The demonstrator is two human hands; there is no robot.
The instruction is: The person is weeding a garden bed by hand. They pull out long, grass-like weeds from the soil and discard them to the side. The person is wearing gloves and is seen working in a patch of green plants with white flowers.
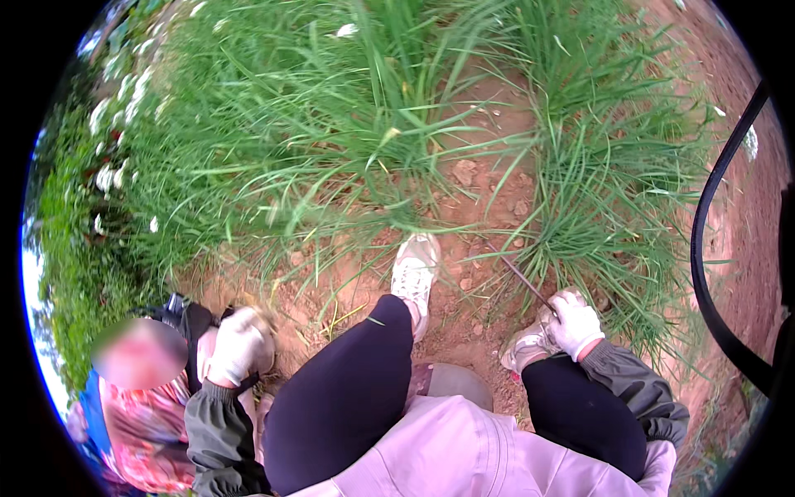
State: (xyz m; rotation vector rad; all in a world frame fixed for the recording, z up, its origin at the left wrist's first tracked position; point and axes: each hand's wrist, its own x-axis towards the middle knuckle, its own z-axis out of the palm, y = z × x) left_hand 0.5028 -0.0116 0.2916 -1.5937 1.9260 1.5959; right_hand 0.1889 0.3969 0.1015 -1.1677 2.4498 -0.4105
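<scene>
My right hand [574, 323], in a white glove with a dark sleeve cover, is closed around a thin dark rod [522, 278] beside my right shoe [530, 345]. The rod slants away towards the base of a clump of long green leaves [562, 239]; its far tip is hard to make out. My left hand [239, 345], gloved in white too, is raised at the left beyond my knee. It looks blurred, and whether it holds anything cannot be told. My left shoe [415, 273] stands on the reddish soil [459, 310].
Rows of long grass-like plants [348, 124] stretch ahead, with a soil furrow [490, 118] between them. A person in a patterned red top [146, 435] is close at my left. White flowers [105, 177] stand at the far left. A black curved strap or bar [702, 248] crosses the right side.
</scene>
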